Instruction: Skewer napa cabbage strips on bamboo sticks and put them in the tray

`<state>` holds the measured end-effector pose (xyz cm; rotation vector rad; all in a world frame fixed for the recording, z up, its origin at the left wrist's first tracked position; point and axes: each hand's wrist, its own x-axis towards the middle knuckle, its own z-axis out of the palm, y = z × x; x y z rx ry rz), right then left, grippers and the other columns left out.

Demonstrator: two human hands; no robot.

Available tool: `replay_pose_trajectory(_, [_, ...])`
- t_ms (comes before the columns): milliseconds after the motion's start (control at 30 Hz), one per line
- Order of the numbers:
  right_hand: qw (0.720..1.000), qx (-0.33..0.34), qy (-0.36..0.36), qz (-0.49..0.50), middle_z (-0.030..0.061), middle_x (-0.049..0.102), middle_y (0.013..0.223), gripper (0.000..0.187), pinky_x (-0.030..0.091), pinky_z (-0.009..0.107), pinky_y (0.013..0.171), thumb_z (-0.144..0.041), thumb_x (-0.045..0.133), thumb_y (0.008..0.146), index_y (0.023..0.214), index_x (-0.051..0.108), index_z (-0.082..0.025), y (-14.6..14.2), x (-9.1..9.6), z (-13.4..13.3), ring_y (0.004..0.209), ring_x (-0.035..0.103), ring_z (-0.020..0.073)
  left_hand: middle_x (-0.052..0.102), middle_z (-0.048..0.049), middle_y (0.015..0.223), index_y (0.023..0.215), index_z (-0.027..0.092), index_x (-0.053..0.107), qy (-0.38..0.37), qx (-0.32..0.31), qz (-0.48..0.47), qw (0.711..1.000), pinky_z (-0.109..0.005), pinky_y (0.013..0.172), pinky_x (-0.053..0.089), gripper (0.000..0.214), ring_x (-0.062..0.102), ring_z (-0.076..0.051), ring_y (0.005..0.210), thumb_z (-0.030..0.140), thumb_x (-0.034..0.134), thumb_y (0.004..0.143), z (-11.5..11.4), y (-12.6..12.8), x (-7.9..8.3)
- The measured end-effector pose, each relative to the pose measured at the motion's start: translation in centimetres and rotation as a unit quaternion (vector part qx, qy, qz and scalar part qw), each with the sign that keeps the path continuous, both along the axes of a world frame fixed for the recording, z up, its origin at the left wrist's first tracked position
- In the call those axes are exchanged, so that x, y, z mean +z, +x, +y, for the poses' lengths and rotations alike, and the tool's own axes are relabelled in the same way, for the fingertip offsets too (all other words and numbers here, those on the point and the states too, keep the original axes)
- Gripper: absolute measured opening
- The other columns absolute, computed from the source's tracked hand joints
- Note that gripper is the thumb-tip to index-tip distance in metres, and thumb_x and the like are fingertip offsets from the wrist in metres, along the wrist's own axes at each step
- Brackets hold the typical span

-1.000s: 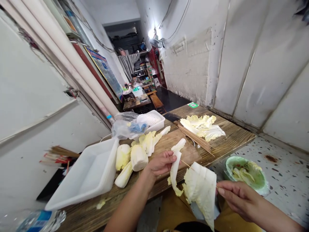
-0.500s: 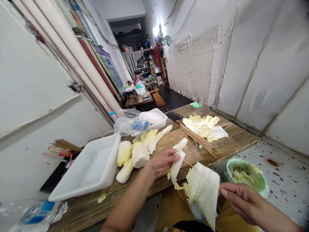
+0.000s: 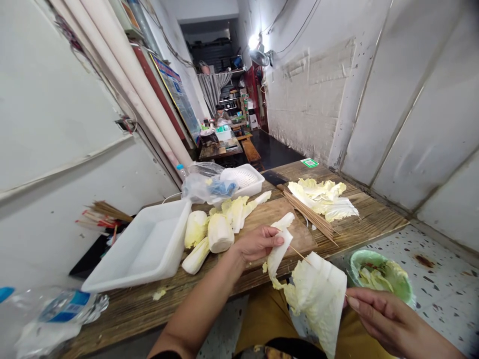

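A thin wooden skewer [image 3: 300, 255] runs through a wide, pale napa cabbage leaf [image 3: 322, 294] that hangs over my lap. At the skewer's near end, my right hand [image 3: 377, 314] is closed in a pinch beside the leaf's right edge. My left hand [image 3: 262, 243] is closed on a narrower cabbage leaf piece [image 3: 279, 252] at the skewer's other end, over the edge of the wooden cutting board [image 3: 258, 219]. The part of the skewer inside the leaves is hidden.
Cut cabbage chunks [image 3: 220, 233] sit beside a white plastic tub [image 3: 138, 249]. A bundle of skewers [image 3: 310, 214], loose leaves [image 3: 324, 197] and a cleaver [image 3: 275, 178] lie on the table's far side. A green-lined bin [image 3: 381, 274] with scraps stands on the floor at right.
The view has shifted slightly, so the table things appear a little displaced. Both hands keep their hold, and the leaves stay on the skewer in nearly the same arrangement.
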<state>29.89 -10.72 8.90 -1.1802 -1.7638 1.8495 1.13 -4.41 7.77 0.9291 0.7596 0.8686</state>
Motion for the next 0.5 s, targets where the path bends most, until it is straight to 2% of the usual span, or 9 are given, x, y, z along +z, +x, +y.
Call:
replay_pose_trajectory(300, [1.000,0.008,-0.008,0.009,-0.0098,0.021,0.053,0.055,0.005,0.022,0.041,-0.071,0.050,0.082,0.090,0.062,-0.019,0.52,-0.76,0.24,0.046,0.012,0.0059,0.060,-0.0001,0.059,0.068,0.010,0.068,0.001,0.002,-0.001,1.000,-0.019,0.054,0.039,0.040,0.052,-0.007,0.054,0.038,0.089,0.050,-0.08,0.24,0.18])
replay_pose_trajectory(500, [1.000,0.004,-0.010,0.002,-0.0102,0.019,0.053,0.057,0.004,0.023,0.042,-0.073,0.049,0.081,0.090,0.062,-0.018,0.42,-0.48,0.17,0.045,0.011,0.0057,0.061,0.0003,0.058,0.067,0.010,0.068,0.009,0.001,-0.002,1.000,-0.018,0.054,0.039,0.043,0.052,-0.006,0.053,0.039,0.090,0.045,-0.16,0.41,0.32])
